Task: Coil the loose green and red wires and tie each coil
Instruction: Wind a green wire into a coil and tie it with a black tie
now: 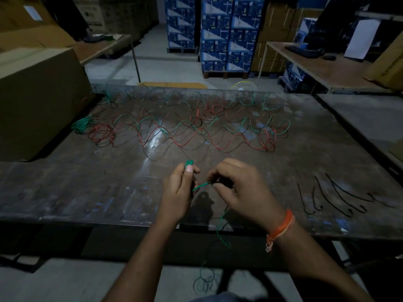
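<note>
1. At the far left of the table (65, 188), a tied green coil (81, 125) is lying beside a cardboard box (37, 101), with a bunch of red loops (101, 134) just next to it.
2. Across the middle, loose red and green wires (196, 131) are sprawling in waves — thin and springy, we judge, and quick to tangle.
3. Our left hand (180, 192) is pinching a small green bundle (189, 162) between thumb and curled fingers.
4. Our right hand (237, 192) is pinching the green wire's (201, 186) free run, which is trailing off the near edge toward the floor.
5. We are judging it light and slippery — best gripped close to the bundle.
6. At the right, black ties (340, 195) are lying in a row.
</note>
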Demonstrator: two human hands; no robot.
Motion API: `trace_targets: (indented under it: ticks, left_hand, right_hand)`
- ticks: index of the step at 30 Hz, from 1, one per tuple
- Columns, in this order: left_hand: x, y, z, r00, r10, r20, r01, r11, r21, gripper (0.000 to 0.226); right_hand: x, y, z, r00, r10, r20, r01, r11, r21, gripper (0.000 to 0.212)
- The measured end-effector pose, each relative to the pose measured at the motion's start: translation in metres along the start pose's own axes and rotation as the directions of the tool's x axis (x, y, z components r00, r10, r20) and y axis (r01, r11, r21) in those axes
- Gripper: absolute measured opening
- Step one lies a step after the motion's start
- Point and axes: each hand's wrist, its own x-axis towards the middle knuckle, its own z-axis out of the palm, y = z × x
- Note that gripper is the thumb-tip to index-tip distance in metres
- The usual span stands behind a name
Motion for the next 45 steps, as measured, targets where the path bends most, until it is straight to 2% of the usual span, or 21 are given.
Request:
trace_targets:
  ticks: [3,7,11,14,17,22,27,31,33,35,37,39,42,45]
  left_hand:
    - [-0.001,0.003,-0.002,1.0,-0.007,0.024,0.008,0.999,-0.053,0.034]
    - [-0.005,0.01,-0.006,0.997,0.019,0.079,-0.017,0.999,-0.031,0.032]
    - [-0.008,0.015,-0.011,0.987,0.062,0.146,-0.069,0.996,0.05,0.043]
    - [-0.011,0.019,-0.015,0.97,0.063,0.233,-0.085,0.993,0.085,0.042]
    - [-0.015,0.025,-0.016,0.953,0.026,0.301,-0.031,0.999,0.012,0.037]
    - [-0.02,0.029,-0.017,0.93,-0.071,0.361,0.144,0.973,-0.179,0.035]
    - [-0.023,0.025,-0.019,0.903,-0.17,0.394,0.316,0.885,-0.342,0.035]
    - [-0.023,0.022,-0.023,0.874,-0.199,0.444,0.438,0.718,-0.541,0.03]
    - [-0.024,0.022,-0.028,0.845,-0.177,0.505,0.489,0.64,-0.593,0.027]
    - [-0.024,0.023,-0.033,0.82,-0.134,0.556,0.505,0.625,-0.595,0.025]
    - [-0.025,0.024,-0.039,0.808,-0.117,0.577,0.499,0.656,-0.566,0.025]
    - [-0.026,0.025,-0.047,0.802,-0.118,0.585,0.495,0.68,-0.541,0.026]
    - [-0.026,0.024,-0.059,0.789,-0.135,0.599,0.515,0.676,-0.527,0.028]
    - [-0.024,0.019,-0.073,0.761,-0.139,0.633,0.566,0.619,-0.544,0.025]
  right_hand:
    - [0.002,-0.003,-0.001,0.998,-0.016,-0.057,0.017,1.0,0.008,0.016]
    - [0.003,-0.009,0.001,0.994,-0.045,-0.103,0.05,0.998,0.043,0.017]
    - [0.003,-0.008,0.003,0.989,-0.017,-0.149,0.022,0.999,0.03,0.017]
    - [0.001,-0.004,0.005,0.984,0.053,-0.171,-0.037,0.994,0.1,0.015]
    - [-0.002,0.001,0.012,0.972,0.177,-0.157,-0.136,0.961,0.24,0.015]
    - [-0.012,0.012,0.027,0.923,0.384,-0.014,-0.317,0.781,0.538,0.014]
    - [-0.014,0.01,0.033,0.913,0.4,0.081,-0.339,0.634,0.695,0.013]
    - [-0.012,0.002,0.04,0.896,0.428,0.118,-0.351,0.519,0.779,0.012]
    - [-0.011,-0.004,0.046,0.872,0.478,0.107,-0.333,0.419,0.845,0.011]
    - [-0.01,-0.009,0.053,0.843,0.527,0.103,-0.301,0.306,0.903,0.009]
    - [-0.009,-0.012,0.06,0.823,0.56,0.097,-0.271,0.237,0.933,0.007]
    - [-0.008,-0.013,0.068,0.821,0.564,0.094,-0.263,0.227,0.938,0.009]
    - [-0.006,-0.016,0.079,0.824,0.561,0.081,-0.273,0.267,0.924,0.028]
    - [-0.003,-0.026,0.091,0.822,0.57,0.01,-0.251,0.346,0.904,0.012]
